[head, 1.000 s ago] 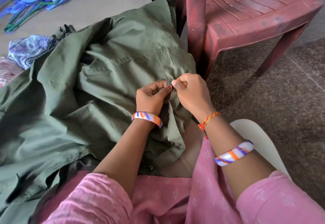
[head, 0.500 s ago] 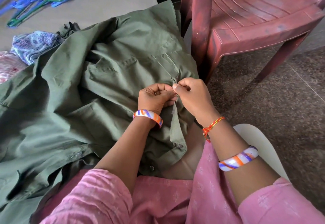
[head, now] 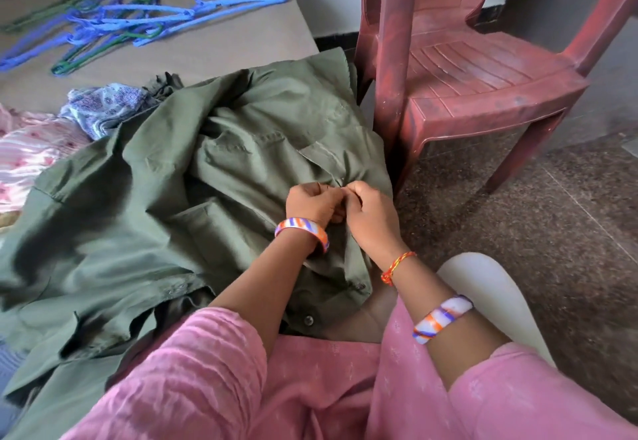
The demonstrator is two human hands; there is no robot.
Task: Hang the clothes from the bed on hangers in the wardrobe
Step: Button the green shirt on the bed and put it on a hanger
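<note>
An olive green shirt (head: 165,198) lies crumpled across the bed edge and my lap. My left hand (head: 312,203) and my right hand (head: 371,213) meet at its button placket, fingers curled, each pinching the fabric edge close together. Two dark buttons show lower on the placket near my knee. Several blue and green hangers (head: 114,22) lie in a loose pile on the bed (head: 234,39) at the far left.
A red plastic chair (head: 459,70) stands close on the right, one leg beside the shirt. A blue patterned cloth (head: 100,108) and a pink striped garment (head: 31,153) lie left of the shirt. Speckled floor (head: 535,232) lies to the right.
The view has tilted up, showing more of the hangers and chair. Both hands stay together at the placket, working slightly higher along it.
</note>
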